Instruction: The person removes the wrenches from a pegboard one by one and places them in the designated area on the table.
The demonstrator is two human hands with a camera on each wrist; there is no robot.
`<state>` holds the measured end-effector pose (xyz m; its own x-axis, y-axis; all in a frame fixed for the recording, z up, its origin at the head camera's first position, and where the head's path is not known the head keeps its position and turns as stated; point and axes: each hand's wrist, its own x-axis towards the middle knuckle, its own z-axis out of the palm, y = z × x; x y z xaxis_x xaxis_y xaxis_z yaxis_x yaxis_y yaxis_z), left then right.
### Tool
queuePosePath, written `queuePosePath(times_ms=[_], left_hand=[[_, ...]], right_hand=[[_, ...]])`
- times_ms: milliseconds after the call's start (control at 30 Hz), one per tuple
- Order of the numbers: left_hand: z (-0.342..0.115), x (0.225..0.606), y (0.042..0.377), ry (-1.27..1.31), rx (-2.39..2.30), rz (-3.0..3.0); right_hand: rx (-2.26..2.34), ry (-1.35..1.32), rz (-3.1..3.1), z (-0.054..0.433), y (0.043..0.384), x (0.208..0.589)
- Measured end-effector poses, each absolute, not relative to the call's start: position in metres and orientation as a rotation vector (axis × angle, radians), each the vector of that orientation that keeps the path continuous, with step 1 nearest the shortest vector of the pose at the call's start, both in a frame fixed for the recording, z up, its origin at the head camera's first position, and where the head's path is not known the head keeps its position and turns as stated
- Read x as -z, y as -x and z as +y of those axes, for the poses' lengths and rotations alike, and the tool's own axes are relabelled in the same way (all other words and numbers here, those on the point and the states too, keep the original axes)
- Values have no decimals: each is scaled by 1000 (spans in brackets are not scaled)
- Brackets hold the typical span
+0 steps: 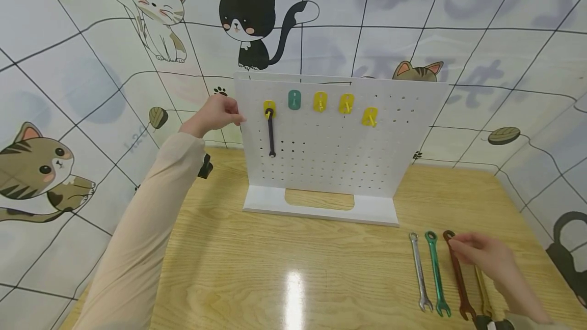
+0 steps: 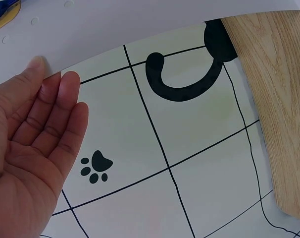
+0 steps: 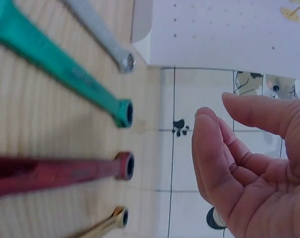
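My left hand pinches the left edge of a white pegboard, thumb on the front face and fingers behind. A dark combination wrench hangs from the leftmost yellow hook. At the lower right, my right hand hovers over a row of wrenches, thumb and fingers apart and holding nothing. From left to right lie a silver wrench, a green wrench, a red wrench and a gold wrench, the last partly hidden by the hand. Their ring ends show in the right wrist view.
A green hook and several yellow hooks line the board's upper part. Its white base stands on a wood-grain table. A wall covering with cartoon cats surrounds the table's back and sides.
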<state>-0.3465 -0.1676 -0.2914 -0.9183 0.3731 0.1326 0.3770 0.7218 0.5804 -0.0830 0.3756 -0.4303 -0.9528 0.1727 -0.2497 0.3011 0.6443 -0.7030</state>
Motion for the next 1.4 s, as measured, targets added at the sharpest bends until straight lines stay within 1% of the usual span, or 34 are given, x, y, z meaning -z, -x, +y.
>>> queuePosePath(times_ms=[33, 67, 133, 233, 267, 300, 400, 1200, 1400], left_hand=[[-168, 291, 347, 635, 982, -2908], [-168, 291, 347, 636, 981, -2908], [-168, 291, 347, 636, 979, -2910], [-168, 292, 347, 634, 985, -2911], [-168, 292, 348, 633, 987, -2911], [-168, 292, 348, 631, 990, -2911], [-168, 292, 347, 627, 992, -2910], [-168, 292, 348, 626, 974, -2914], [-168, 292, 348, 630, 977, -2912]], right_hand=[[1205, -394, 2694, 374, 85, 431], [1212, -388, 2708, 381, 90, 442], [1224, -368, 2729, 380, 95, 447], [1228, -320, 2763, 373, 99, 446], [1231, -292, 2780, 370, 100, 444], [1227, -270, 2782, 358, 99, 431], [1239, -232, 2781, 344, 101, 421], [1537, 6, 2707, 278, 148, 395], [1583, 26, 2667, 261, 161, 388]])
